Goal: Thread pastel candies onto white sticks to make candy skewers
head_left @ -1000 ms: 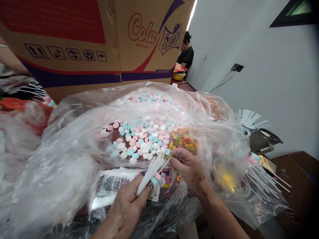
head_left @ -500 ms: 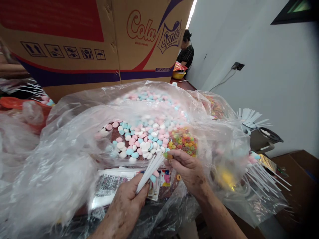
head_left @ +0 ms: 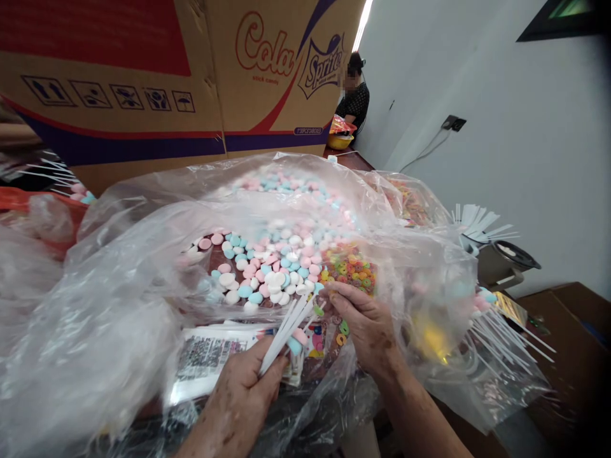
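A fanned bundle of white sticks (head_left: 288, 329) is gripped in my left hand (head_left: 243, 389), its far ends pointing up and right. A green candy ring (head_left: 317, 310) sits at the tip of one of them. Just right of the tips is my right hand (head_left: 360, 321), thumb and fingertips pinched together; anything between them is too small to make out. Beyond it lie many colourful candy rings (head_left: 356, 270), with a few loose rings (head_left: 342, 332) under the hand. Pink, white and blue candies (head_left: 277, 273) spread out behind the sticks. Pink and blue pieces (head_left: 296, 342) show beside the bundle.
Clear plastic sheeting (head_left: 119, 273) covers much of the table. Printed packets (head_left: 205, 356) lie by my left hand. A large cardboard box (head_left: 157, 127) stands behind. To the right are a grey jug (head_left: 501, 264) and sticks with candies (head_left: 506, 337). A person (head_left: 357, 95) sits farther back.
My right hand has drawn slightly away from the stick tips, and the green ring now shows on a stick. More loose rings have come into sight beneath that hand. My left hand keeps its grip.
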A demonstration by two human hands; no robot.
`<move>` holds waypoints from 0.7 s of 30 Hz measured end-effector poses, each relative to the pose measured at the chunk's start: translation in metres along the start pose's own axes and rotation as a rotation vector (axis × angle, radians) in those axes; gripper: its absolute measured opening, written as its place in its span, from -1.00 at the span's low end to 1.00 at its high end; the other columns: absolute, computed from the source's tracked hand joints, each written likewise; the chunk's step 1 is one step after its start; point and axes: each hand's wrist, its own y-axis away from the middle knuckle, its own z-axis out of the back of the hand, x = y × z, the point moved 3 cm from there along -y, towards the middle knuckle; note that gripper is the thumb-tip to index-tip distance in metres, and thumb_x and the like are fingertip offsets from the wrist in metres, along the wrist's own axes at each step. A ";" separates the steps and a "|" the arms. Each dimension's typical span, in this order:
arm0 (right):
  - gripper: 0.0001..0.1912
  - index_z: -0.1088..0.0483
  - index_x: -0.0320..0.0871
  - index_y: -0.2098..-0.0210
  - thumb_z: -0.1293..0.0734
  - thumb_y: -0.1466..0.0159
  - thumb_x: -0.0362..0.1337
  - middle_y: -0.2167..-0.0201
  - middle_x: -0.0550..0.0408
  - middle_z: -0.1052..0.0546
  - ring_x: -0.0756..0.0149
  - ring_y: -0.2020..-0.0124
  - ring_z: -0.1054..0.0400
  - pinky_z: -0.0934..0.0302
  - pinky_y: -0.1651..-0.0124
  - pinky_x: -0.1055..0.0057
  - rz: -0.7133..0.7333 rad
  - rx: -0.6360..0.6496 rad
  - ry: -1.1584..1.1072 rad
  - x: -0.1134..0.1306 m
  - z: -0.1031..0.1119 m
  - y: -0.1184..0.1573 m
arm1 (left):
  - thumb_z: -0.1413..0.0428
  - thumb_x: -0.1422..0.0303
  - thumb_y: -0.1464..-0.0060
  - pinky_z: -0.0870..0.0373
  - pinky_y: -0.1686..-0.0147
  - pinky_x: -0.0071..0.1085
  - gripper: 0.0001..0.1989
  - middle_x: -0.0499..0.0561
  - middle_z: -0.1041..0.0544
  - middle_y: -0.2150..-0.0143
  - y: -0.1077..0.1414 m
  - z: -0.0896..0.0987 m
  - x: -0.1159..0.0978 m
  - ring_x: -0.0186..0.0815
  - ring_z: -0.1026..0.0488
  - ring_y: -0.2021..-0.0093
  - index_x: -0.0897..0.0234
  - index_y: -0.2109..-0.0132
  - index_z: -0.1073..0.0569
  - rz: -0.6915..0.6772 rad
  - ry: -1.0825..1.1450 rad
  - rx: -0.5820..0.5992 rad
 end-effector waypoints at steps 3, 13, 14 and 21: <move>-0.76 -0.60 -0.07 0.23 -0.32 -0.17 -0.24 0.40 0.14 -0.65 0.29 0.43 -0.51 -0.43 0.33 0.38 0.081 0.022 0.151 0.002 -0.001 0.002 | 0.00 0.23 -0.14 -0.07 0.54 -0.44 -0.74 -0.18 -0.25 0.67 0.000 -0.002 0.000 -0.32 -0.20 0.60 0.23 0.40 -0.48 -0.001 0.004 -0.004; -0.67 -0.55 -0.04 0.10 -0.21 -0.26 -0.36 0.19 0.10 -0.64 0.25 0.20 -0.55 -0.46 0.14 0.36 0.314 0.050 0.297 0.001 -0.002 0.020 | -0.05 0.21 -0.11 -0.10 0.59 -0.46 -0.76 -0.17 -0.26 0.68 -0.001 -0.006 0.007 -0.33 -0.20 0.62 0.24 0.37 -0.51 0.036 0.080 -0.008; -0.67 -0.55 -0.05 0.10 -0.21 -0.27 -0.36 0.16 0.09 -0.63 0.25 0.16 -0.54 -0.45 0.09 0.36 0.333 0.054 0.297 0.000 -0.005 0.022 | -0.06 0.21 -0.10 -0.10 0.59 -0.47 -0.76 -0.17 -0.27 0.68 -0.001 -0.007 0.007 -0.33 -0.22 0.63 0.23 0.42 -0.48 0.030 0.084 -0.006; -0.58 -0.44 -0.02 -0.07 -0.15 -0.32 -0.43 0.11 0.06 -0.60 0.29 0.09 -0.50 -0.38 0.01 0.42 0.475 0.284 0.244 0.012 -0.031 0.052 | -0.08 0.21 -0.11 -0.14 0.57 -0.45 -0.70 -0.15 -0.33 0.69 0.001 -0.004 0.010 -0.32 -0.26 0.62 0.20 0.55 -0.37 -0.006 0.120 -0.079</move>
